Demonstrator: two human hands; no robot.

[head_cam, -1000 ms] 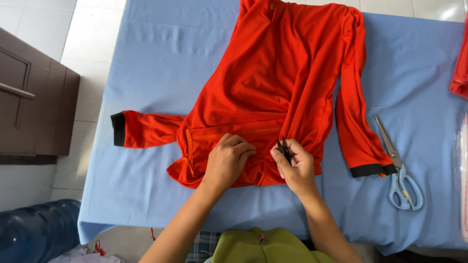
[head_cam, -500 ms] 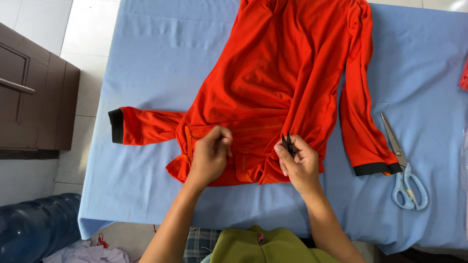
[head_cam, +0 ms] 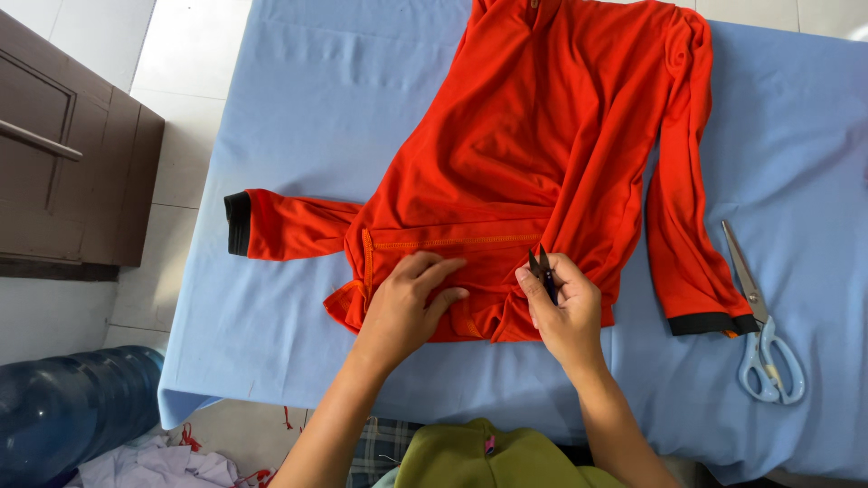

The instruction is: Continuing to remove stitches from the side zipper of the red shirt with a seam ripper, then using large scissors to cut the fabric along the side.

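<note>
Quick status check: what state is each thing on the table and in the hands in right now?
Shirt: spread on the table, hem folded up, sleeves out.
Left hand: flat on the hem, pressing it.
Right hand: pinching small black snips at the hem.
Scissors: closed, lying unused right of the sleeve.
Table cloth: spread, slightly wrinkled.

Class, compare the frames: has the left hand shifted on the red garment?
Yes. The left hand slid slightly right along the red garment, towards the right hand, judged against the orange seam.
</note>
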